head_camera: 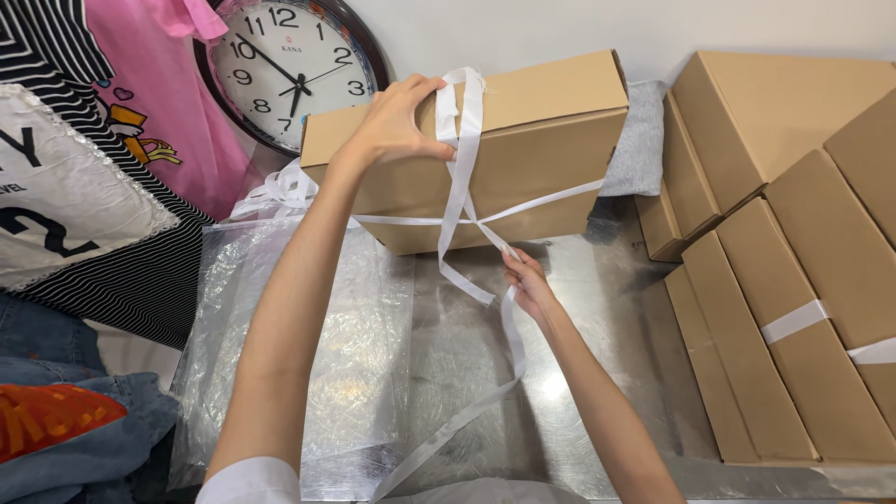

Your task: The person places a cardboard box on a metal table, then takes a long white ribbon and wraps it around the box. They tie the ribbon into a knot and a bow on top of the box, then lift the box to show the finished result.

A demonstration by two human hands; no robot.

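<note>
Left hand: your left hand (pixel 401 121) rests on the top front edge of the cardboard box (pixel 523 159), fingers curled over the white ribbon (pixel 462 187) where it crosses the lid — closed on the ribbon, pressing it to the box.
Right hand: your right hand (pixel 527 280) sits lower, just in front of the box, fingers pinched narrow on the ribbon's loose run a little below the crossing.
Box: a long brown carton, tilted up on its rear edge so the front face looks at you, standing at the far side of the metal table (pixel 579 373).
Ribbon: it runs up over the lid under your left hand, a second band wraps level around the front face, and the two cross near the lower middle of that face; the free tail drops past your right hand and trails across the table toward you.
Table: shiny steel, its left part covered by a crinkled clear plastic sheet (pixel 280 355).
Right side: a stack of like cardboard boxes (pixel 793 308) — two show white bands.
Behind: a grey cloth (pixel 639 140) beside the box, a round wall clock (pixel 285 65) and a pink garment (pixel 159 93).
Left edge: a striped garment (pixel 112 233) above folded denim (pixel 84 420).
</note>
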